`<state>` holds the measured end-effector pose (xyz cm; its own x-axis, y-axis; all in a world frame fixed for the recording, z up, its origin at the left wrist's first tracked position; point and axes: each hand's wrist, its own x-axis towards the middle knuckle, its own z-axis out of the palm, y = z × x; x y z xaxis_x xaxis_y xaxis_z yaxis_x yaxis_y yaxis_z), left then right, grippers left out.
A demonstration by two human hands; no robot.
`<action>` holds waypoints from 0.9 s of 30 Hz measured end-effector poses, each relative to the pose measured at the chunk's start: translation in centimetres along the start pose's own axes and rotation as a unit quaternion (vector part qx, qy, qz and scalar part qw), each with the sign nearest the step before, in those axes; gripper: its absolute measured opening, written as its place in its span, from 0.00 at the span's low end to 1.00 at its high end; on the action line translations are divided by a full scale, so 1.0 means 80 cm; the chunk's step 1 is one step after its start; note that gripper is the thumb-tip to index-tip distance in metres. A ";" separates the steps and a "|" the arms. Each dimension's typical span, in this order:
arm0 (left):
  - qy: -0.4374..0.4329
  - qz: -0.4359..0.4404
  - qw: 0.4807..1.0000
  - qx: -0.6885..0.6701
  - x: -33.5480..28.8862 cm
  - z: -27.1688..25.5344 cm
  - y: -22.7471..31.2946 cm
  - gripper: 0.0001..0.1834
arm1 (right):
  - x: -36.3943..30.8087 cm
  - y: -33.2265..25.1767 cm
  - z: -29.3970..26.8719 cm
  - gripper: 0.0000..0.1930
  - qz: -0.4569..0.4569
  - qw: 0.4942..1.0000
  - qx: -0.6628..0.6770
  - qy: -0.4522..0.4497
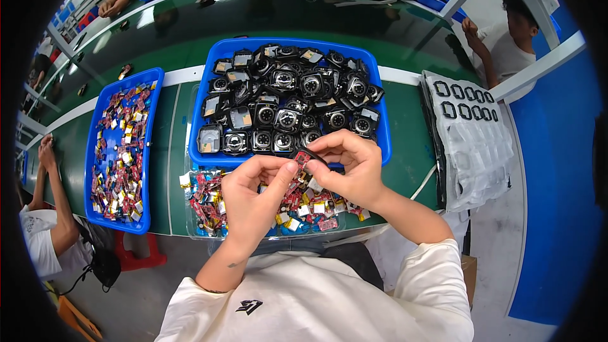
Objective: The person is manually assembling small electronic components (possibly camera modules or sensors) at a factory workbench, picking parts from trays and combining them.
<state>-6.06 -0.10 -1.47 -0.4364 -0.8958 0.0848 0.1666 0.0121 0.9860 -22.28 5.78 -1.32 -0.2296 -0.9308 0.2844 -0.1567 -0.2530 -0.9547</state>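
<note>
Pinching from afar, I have my left fingers (pixel 280 179) and right fingers (pixel 336 142) clamped on a red-and-black part (pixel 304 157) near the blue tray (pixel 218 160).

Your left hand (pixel 254 197) and right hand (pixel 353 168) around a red-and-black piece (pixel 303 157), near a blue tray (pixel 215 159) of watch casings (pixel 287 120).

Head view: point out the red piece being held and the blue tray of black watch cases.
Red piece (pixel 303 158), head view: its exposed red surface.
Blue tray of watch cases (pixel 231 161), head view: near wall.
</note>
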 end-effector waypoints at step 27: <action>0.058 0.101 0.978 0.174 -0.027 -0.078 0.028 0.05 | 0.241 0.145 -0.249 0.10 0.212 0.892 -0.292 0.272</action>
<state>0.82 -0.89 -0.34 -0.3190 -0.9038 0.2852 -0.0812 0.3259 0.9419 -47.69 -9.82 -5.16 -0.7941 -0.6047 0.0616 -0.3830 0.4192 -0.8232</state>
